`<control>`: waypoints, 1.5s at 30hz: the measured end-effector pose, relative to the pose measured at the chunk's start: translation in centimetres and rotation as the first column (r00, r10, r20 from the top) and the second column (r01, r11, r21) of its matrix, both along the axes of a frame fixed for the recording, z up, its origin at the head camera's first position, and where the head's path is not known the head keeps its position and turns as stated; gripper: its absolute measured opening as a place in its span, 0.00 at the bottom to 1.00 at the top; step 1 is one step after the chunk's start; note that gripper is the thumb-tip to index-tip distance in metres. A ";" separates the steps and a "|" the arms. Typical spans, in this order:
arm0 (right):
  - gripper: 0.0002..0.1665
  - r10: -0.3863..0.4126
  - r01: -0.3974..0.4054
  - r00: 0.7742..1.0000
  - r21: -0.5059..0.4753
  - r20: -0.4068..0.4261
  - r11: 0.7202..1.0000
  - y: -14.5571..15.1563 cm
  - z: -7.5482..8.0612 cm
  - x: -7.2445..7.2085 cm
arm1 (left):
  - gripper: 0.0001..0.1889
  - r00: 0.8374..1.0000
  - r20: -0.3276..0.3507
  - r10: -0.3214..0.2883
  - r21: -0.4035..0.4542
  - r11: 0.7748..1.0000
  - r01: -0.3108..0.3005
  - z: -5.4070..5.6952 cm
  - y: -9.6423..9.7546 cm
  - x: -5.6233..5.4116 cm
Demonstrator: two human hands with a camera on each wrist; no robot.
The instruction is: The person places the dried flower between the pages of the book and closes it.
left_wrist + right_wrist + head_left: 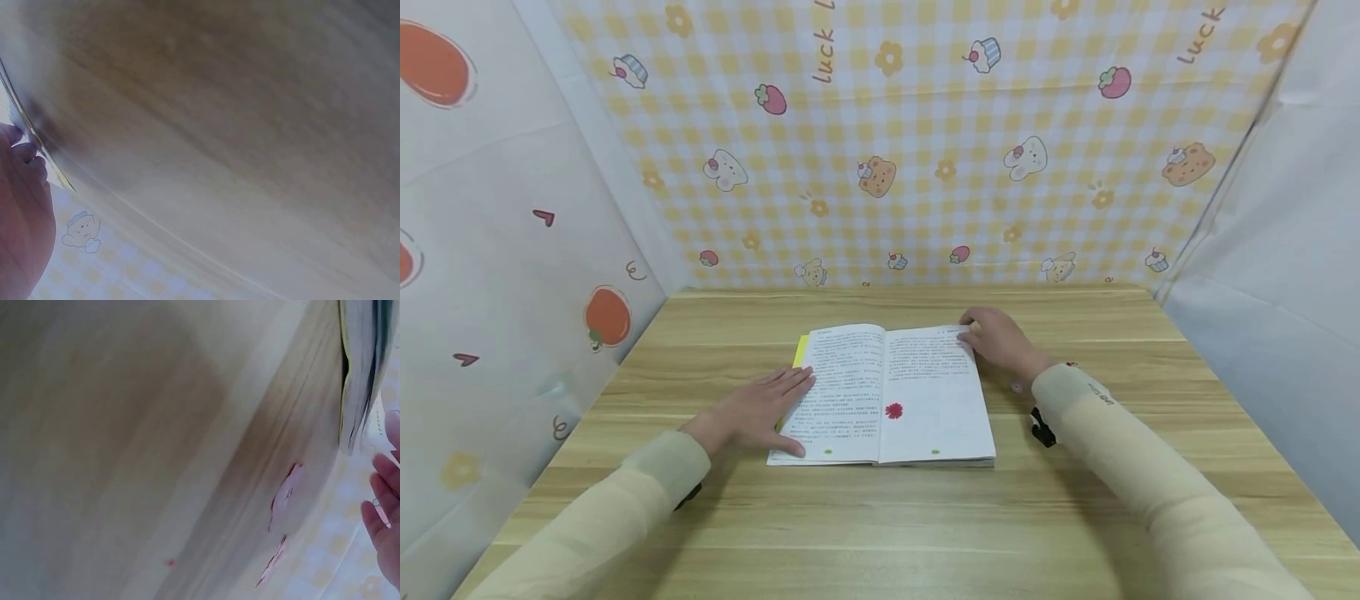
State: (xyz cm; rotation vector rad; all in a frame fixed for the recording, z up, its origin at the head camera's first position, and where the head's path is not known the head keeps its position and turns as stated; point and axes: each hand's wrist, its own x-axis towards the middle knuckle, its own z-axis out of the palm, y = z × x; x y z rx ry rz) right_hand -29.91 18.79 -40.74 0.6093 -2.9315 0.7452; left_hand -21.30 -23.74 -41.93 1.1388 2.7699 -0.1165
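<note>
An open book (932,417) lies on the table, its printed pages facing up. A small red flower-like piece (893,411) lies on the right page, close to the spine. My left hand (763,410) rests on the left page's outer edge, fingers spread and thumb near the bottom corner. At the top outer corner of the right page, my right hand (1000,340) pinches the page between thumb and forefinger. Its fingers (382,497) appear at the edge of the right wrist view, beside the thick page stack (359,381). The left wrist view shows only part of the left hand (25,212).
Flat pink pieces (286,495) lie on the wooden table (880,533) near the right hand, along with a tiny red spot (171,562). A yellow edge (801,350) sticks out under the book's left side. Patterned cloth (917,208) hangs behind the table.
</note>
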 end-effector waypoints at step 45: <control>0.26 0.292 0.330 0.792 -0.778 0.536 0.534 -4.5 2.1 7.1 | 0.62 1.000 0.017 0.002 0.003 1.000 -0.002 0.4 0.1 0.2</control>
